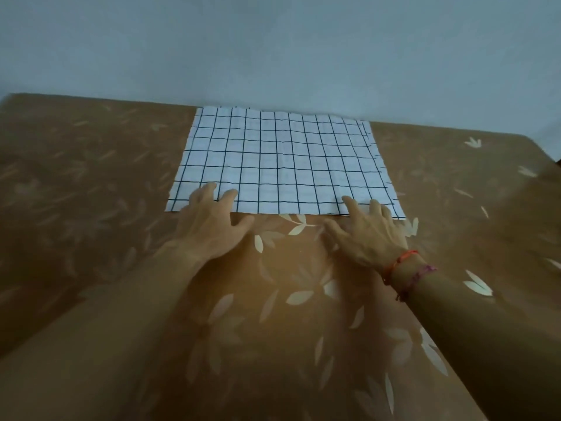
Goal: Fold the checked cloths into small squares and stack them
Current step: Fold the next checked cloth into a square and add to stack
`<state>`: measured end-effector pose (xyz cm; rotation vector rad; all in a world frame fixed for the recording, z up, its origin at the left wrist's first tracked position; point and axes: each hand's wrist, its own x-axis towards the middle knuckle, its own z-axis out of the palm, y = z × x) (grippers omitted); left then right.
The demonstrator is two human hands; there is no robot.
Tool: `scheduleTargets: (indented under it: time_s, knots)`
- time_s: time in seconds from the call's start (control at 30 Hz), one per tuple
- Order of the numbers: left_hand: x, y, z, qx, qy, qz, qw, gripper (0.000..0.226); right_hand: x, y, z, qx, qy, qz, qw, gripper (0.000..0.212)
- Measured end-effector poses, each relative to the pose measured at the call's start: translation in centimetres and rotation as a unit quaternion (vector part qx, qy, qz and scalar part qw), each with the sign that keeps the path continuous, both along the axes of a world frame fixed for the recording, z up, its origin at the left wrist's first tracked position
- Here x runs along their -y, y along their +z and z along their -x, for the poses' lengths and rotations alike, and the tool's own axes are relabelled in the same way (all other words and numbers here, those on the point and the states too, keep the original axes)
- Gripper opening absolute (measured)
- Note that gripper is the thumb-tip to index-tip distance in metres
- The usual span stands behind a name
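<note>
A white cloth with a dark checked grid (282, 159) lies flat on the far middle of the brown surface, its far edge against the wall. My left hand (212, 223) rests with fingers spread on the cloth's near left corner. My right hand (368, 232), with red and purple threads at the wrist, lies fingers apart on the near right corner. Both hands press flat on the near edge and grip nothing.
The brown covering with a pale leaf pattern (273, 314) spreads over the whole surface. A plain grey wall (273, 50) rises right behind the cloth. The surface's right edge (546, 156) drops off at the far right.
</note>
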<state>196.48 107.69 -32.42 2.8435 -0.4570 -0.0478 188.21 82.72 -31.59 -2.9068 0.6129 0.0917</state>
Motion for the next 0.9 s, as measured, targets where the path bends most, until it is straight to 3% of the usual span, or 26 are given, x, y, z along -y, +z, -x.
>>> scheduleTargets:
  time_s: [0.2, 0.37, 0.63, 0.77, 0.9]
  knots:
    - [1.3, -2.0, -2.0, 0.014, -0.007, -0.04, 0.999, 0.074, 1.5, -2.0, -2.8, -0.017, 0.016, -0.013, 1.0, 0.078]
    - [1.2, -2.1, -2.1, -0.002, -0.011, -0.065, 0.998, 0.074, 2.3, -2.4, -2.9, -0.011, 0.05, 0.026, 0.998, 0.068]
    - [1.4, -0.6, 0.0, 0.049, -0.017, 0.022, 0.998, 0.036, 1.9, -1.8, -1.5, 0.074, 0.077, 0.058, 0.993, 0.045]
    - [0.1, 0.2, 0.7, 0.067, -0.019, 0.066, 0.995, 0.025, 1.5, -0.6, -0.1, 0.146, 0.099, 0.081, 0.981, 0.034]
    - [-2.0, 0.7, 2.1, 0.087, -0.003, 0.084, 0.993, 0.016, 1.0, 0.5, 1.9, 0.154, 0.122, 0.094, 0.976, 0.026]
